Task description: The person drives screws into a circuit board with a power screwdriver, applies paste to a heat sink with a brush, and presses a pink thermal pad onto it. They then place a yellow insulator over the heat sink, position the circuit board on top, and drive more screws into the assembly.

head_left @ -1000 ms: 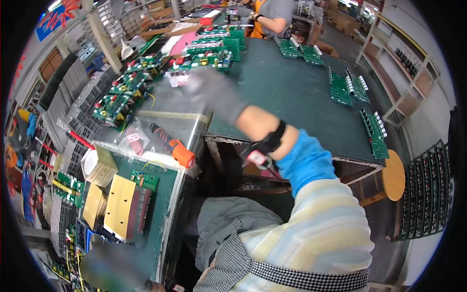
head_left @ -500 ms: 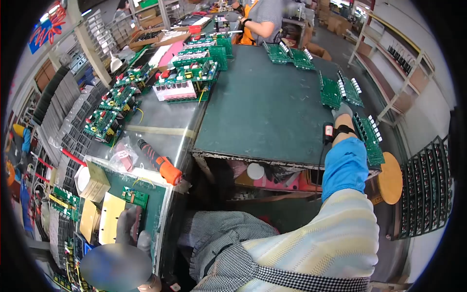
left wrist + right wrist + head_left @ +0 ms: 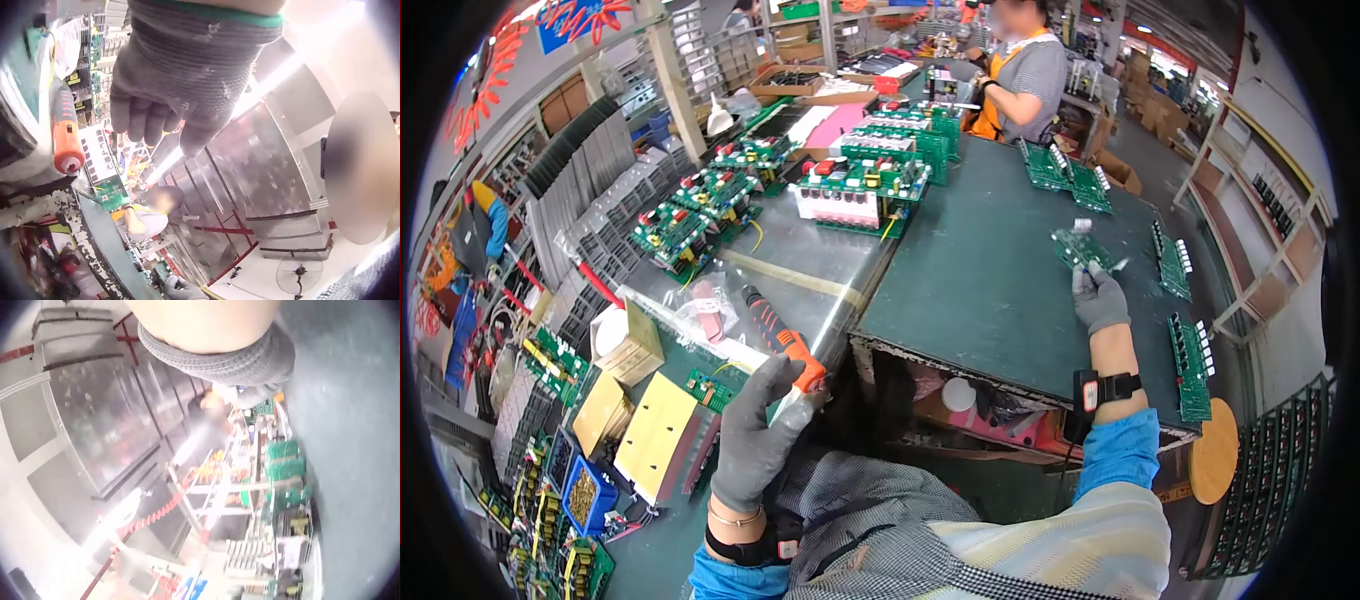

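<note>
Two gloved hands in view, one loaded. Right hand (image 3: pixel 1102 300), right of center, pinches the near edge of a green circuit board (image 3: pixel 1082 250) between thumb and fingers. Board sits over the right half of the green tabletop (image 3: pixel 980 250); can't tell if its far edge touches down. Right wrist view is mostly glove cuff (image 3: pixel 215 362), so grip detail comes from the head view only.

Left hand (image 3: pixel 755 440), lower left of center: fingers loosely bent, slightly apart, nothing in them; left wrist view agrees. It's just beside the orange-and-black drill (image 3: pixel 785 335), not gripping it.

Nearby: one loose board (image 3: pixel 1170 262) right of the held one, another (image 3: pixel 1190 365) at the table's right edge, a pair (image 3: pixel 1065 178) upper right. Built-up unit (image 3: pixel 860 195) upper center, left of the bare tabletop.

Step looks like handling a single board. Handling notes, my judgement: one-edge pinch lets it sag or twist, so bring the left hand under the opposite edge. Grip bare edge only, off the parts. Lift clear of the neighbor boards, don't drag. Keep it level, and route it clear of the drill.
</note>
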The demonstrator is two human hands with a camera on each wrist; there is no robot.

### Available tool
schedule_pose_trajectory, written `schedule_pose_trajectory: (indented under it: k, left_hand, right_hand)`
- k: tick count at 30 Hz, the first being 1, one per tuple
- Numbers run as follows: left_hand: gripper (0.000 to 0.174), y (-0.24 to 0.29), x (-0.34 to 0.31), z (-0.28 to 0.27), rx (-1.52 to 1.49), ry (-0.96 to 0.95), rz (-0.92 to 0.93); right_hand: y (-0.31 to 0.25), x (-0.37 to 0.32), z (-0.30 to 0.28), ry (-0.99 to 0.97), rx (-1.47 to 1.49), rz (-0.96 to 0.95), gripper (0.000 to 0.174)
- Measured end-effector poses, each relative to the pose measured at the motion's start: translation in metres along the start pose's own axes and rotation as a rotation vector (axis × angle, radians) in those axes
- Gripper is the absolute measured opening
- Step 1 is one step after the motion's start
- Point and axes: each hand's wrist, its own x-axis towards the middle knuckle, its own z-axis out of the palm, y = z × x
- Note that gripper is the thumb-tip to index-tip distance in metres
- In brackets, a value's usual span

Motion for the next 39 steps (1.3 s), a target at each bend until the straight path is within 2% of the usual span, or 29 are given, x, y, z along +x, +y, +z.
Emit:
schedule_pose_trajectory:
  k: [5, 9, 13, 15, 18, 20, 21, 22, 25, 28, 29, 30, 31, 32, 33, 35, 36, 38, 39]
  left_hand:
    - [0.068, 0.013, -0.005, -0.022, -0.144, 0.080, -0.096]
    - [0.072, 0.022, 0.000, -0.026, -0.330, 0.154, 0.022]
    - [0.075, 0.024, -0.006, -0.033, -0.564, 0.218, 0.113]
    - [0.070, 0.041, -0.016, -0.044, -0.564, 0.131, 0.181]
    - [0.064, 0.036, -0.038, -0.061, -0.620, 0.363, 0.166]
    - [0.060, 0.034, -0.055, -0.071, -0.766, 0.438, 0.227]
    - [0.057, 0.034, -0.062, -0.076, -0.840, 0.470, 0.265]
    - [0.057, 0.033, -0.071, -0.086, -0.869, 0.410, 0.307]
    - [0.057, 0.017, -0.091, -0.093, -1.015, 0.444, 0.249]
    - [0.059, 0.008, -0.108, -0.093, -1.050, 0.370, 0.156]
    - [0.059, 0.006, -0.110, -0.092, -1.068, 0.357, 0.134]
    - [0.060, 0.004, -0.111, -0.090, -1.086, 0.343, 0.112]
    - [0.060, 0.002, -0.113, -0.089, -1.104, 0.332, 0.089]
    - [0.063, 0.005, -0.115, -0.087, -1.151, 0.335, 0.059]
    - [0.063, 0.010, -0.117, -0.085, -1.154, 0.323, 0.044]
    - [0.065, 0.016, -0.117, -0.086, -1.152, 0.296, 0.016]
    - [0.064, 0.013, -0.115, -0.085, -1.157, 0.290, 0.014]
    - [0.064, 0.015, -0.113, -0.086, -1.144, 0.276, -0.015]
    - [0.063, 0.018, -0.112, -0.087, -1.139, 0.266, -0.029]
  right_hand:
    - [0.099, -0.111, 0.090, -0.493, -0.234, -0.039, 0.021]
    - [0.180, -0.203, 0.145, -0.892, -0.282, -0.041, 0.032]
    - [0.248, -0.298, 0.168, -1.236, -0.288, 0.127, 0.040]
    - [0.273, -0.321, 0.167, -1.430, -0.352, 0.235, 0.052]
    - [0.295, -0.353, 0.167, -1.627, -0.435, 0.266, 0.061]
    - [0.305, -0.355, 0.170, -1.808, -0.416, 0.283, 0.069]
    - [0.311, -0.350, 0.173, -1.828, -0.417, 0.279, 0.073]
    - [0.318, -0.341, 0.175, -1.844, -0.416, 0.271, 0.078]
    - [0.338, -0.338, 0.192, -1.804, -0.602, 0.221, 0.103]
    - [0.356, -0.332, 0.180, -1.882, -0.568, 0.546, 0.099]
    - [0.365, -0.323, 0.173, -1.940, -0.624, 0.500, 0.090]
    - [0.370, -0.312, 0.163, -2.032, -0.731, 0.279, 0.081]
    - [0.373, -0.300, 0.153, -2.119, -0.905, -0.194, 0.073]
    - [0.377, -0.291, 0.145, -2.141, -1.026, -0.580, 0.064]
    - [0.378, -0.293, 0.139, -2.107, -0.941, -0.435, 0.060]
    - [0.380, -0.303, 0.129, -1.922, -0.565, 0.323, 0.052]
    - [0.379, -0.310, 0.128, -1.820, -0.450, 0.548, 0.048]
    - [0.370, -0.315, 0.138, -1.608, -0.383, 0.938, 0.048]
    - [0.364, -0.314, 0.144, -1.556, -0.369, 0.958, 0.044]
